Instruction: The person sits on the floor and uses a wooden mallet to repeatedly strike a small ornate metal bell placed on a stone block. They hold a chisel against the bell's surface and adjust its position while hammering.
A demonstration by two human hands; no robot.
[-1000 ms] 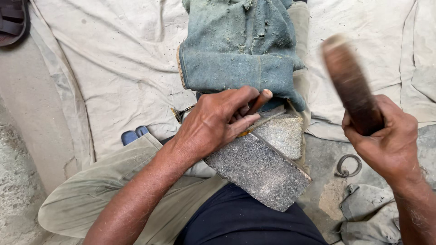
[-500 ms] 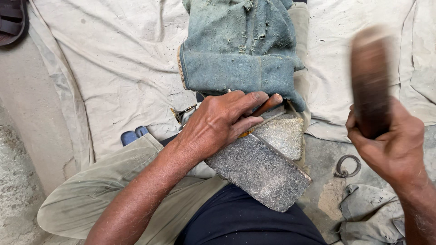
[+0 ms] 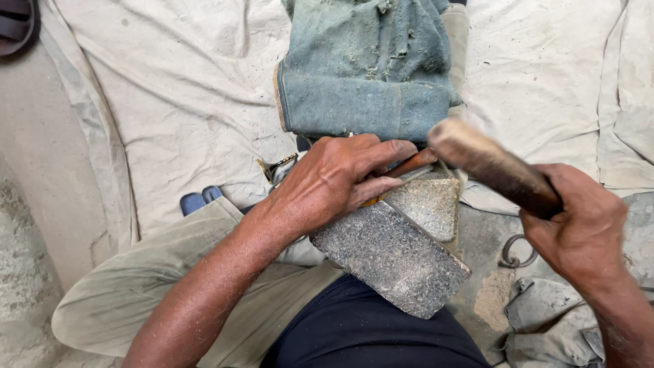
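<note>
A grey speckled stone block (image 3: 395, 252) rests tilted on my lap, with a second lighter stone piece (image 3: 430, 202) against its upper end. My left hand (image 3: 337, 180) is closed round a chisel with a reddish-brown handle (image 3: 414, 163), its tip set at the stone's upper edge. In my right hand (image 3: 579, 225) is a dark wooden mallet (image 3: 490, 167); its blurred head hangs just above the chisel's handle end. A folded dusty blue cloth (image 3: 368, 75) lies beyond the stone.
A dusty off-white sheet (image 3: 170, 102) covers the ground. A metal ring (image 3: 512, 252) and a crumpled grey cloth (image 3: 545, 327) lie to the right. A blue object (image 3: 197, 201) peeks out beside my left knee. A sandal (image 3: 17, 24) sits at the top left corner.
The mallet in my right hand has swung down from its raised position to just above the chisel's end. My left hand and the stone have stayed in place.
</note>
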